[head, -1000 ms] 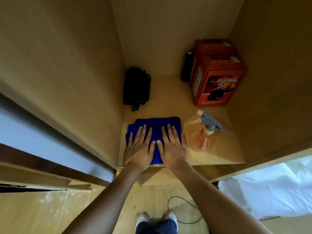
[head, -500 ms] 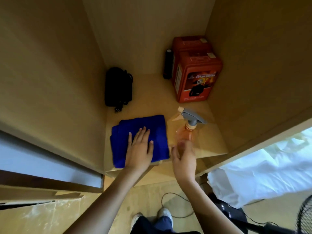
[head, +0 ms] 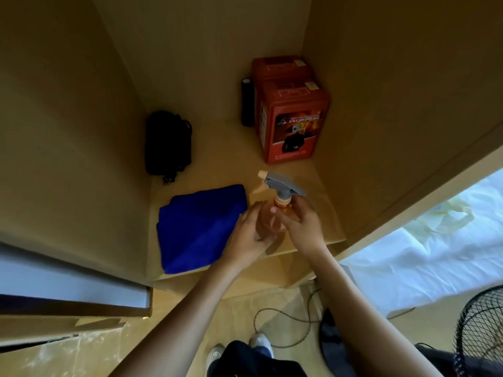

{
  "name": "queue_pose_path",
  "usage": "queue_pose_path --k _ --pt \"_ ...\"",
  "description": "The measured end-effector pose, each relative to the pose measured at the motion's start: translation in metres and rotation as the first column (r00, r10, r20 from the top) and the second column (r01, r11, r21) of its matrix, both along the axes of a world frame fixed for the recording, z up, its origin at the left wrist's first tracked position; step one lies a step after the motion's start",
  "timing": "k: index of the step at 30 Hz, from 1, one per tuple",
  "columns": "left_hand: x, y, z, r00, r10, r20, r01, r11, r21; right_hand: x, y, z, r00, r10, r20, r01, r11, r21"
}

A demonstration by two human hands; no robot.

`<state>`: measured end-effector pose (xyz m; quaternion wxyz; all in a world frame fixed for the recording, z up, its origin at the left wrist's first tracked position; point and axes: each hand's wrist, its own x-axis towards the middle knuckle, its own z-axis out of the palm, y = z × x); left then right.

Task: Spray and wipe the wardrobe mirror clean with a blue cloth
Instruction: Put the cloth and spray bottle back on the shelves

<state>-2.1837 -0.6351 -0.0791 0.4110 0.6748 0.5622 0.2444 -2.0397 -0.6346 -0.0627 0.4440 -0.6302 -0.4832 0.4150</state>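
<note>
My right hand (head: 302, 224) has its grip closed around the spray bottle (head: 275, 213), fingers curled round the orange body just under the grey trigger head, which points toward the back left of the wardrobe shelf (head: 321, 186). My left hand (head: 249, 235) cups the same bottle from the other side, its fingers wrapped against the lower part of the body, so both grips are on the bottle. I cannot tell whether the bottle rests on the shelf or is lifted just off it.

The blue cloth (head: 198, 227) lies folded on the shelf just left of the bottle, its near edge at the front lip of the shelf; my left hand overlaps its right edge in the view, but nothing holds it.

Farther back on the shelf, a black bag (head: 167, 142) leans against the left wall. Two red boxes (head: 294, 118) stand near the right wall, one behind the other, with a slim black cylinder (head: 247, 103) upright just beside them on the left.

Below the shelf I see my white shoes (head: 236, 349) on the floor, a thin cable (head: 280, 319) looping near them, a black fan (head: 479, 330) at the lower right, and white bedding (head: 424, 254) beyond it.
</note>
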Motion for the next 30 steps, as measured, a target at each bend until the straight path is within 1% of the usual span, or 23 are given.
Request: queue_pose_path --k 9,14,20,23,25,30 --pt "-0.007 -0.026 0.004 0.992 0.083 0.092 -0.081 0.996 -0.022 0.005 -0.01 0.021 0.979 0.12 -0.165 -0.123 0.992 -0.01" --pt "-0.021 -0.057 0.014 0.964 0.128 0.234 -0.118 0.992 -0.055 -0.004 -0.035 0.035 0.942 0.207 -0.262 -0.207 0.978 0.028" --pt "-0.047 -0.101 0.009 0.965 0.167 0.204 -0.165 0.986 -0.028 -0.034 -0.072 0.032 0.92 0.283 -0.271 -0.287 0.958 0.027" --pt "-0.069 -0.13 -0.001 0.957 0.175 0.23 -0.167 0.985 -0.052 -0.055 -0.097 0.025 0.908 0.312 -0.281 -0.324 0.946 0.003" --pt "-0.085 -0.151 -0.007 0.957 0.185 0.225 -0.176 0.983 -0.059 -0.07 -0.116 0.02 0.9 0.317 -0.3 -0.339 0.94 -0.026" --pt "-0.141 -0.215 -0.02 0.957 0.181 0.227 -0.173 0.983 -0.054 -0.128 -0.177 0.009 0.908 0.303 -0.288 -0.335 0.94 -0.066"
